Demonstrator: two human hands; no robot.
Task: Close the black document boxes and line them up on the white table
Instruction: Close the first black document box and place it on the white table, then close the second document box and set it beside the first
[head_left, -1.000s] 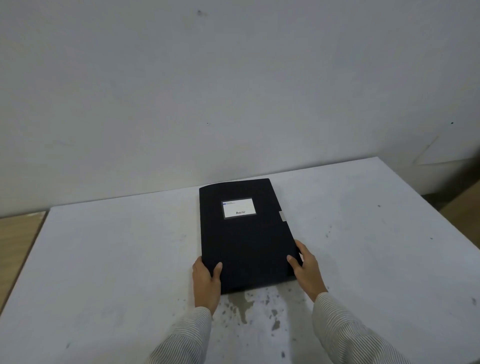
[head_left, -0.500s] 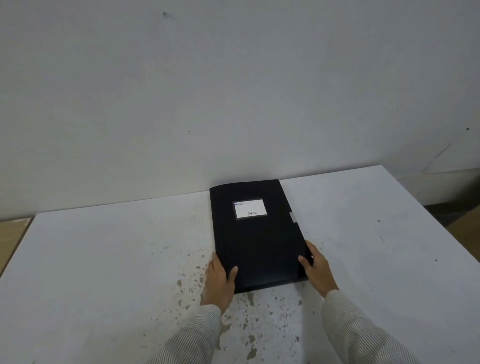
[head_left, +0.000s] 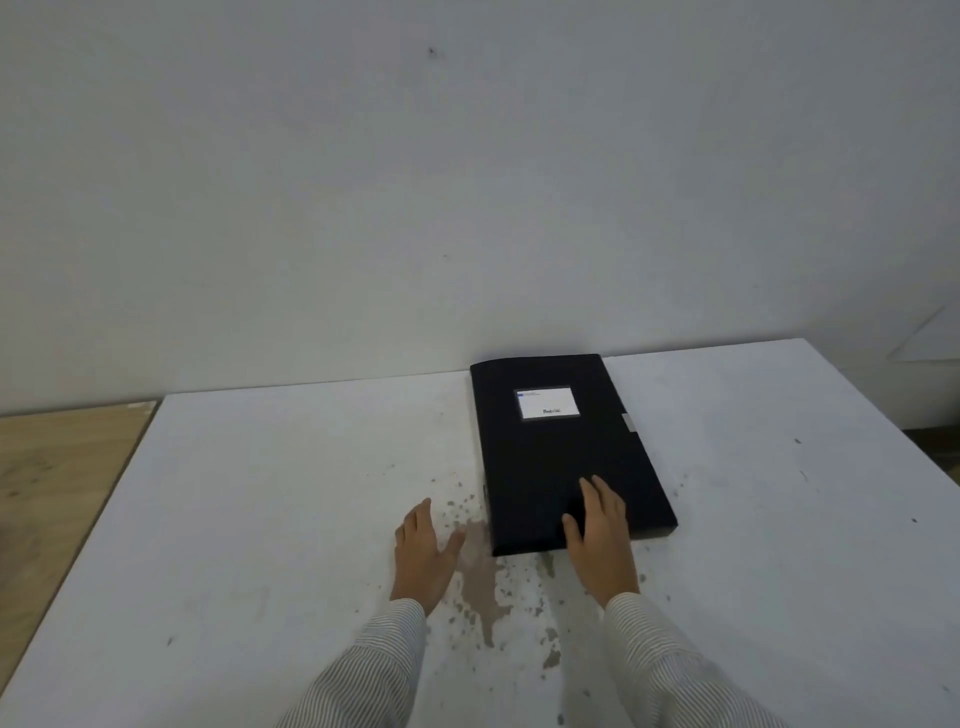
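The left hand (head_left: 423, 553) lay open and empty over the white table (head_left: 260, 519), apart from the closed black document box (head_left: 561, 457). The right hand (head_left: 602, 540) rested flat on its near end, fingers spread, gripping nothing; contents hidden.

Two forearms in pale striped sleeves are reaching forward from the bottom edge. The left hand (head_left: 423, 556) is hovering or resting palm down, fingers loosely together and pointing ahead, thumb angling out to the right, holding nothing. The right hand (head_left: 602, 540) is lying flat, palm down, fingers extending forward and slightly spread, thumb sticking out to the left, gripping nothing
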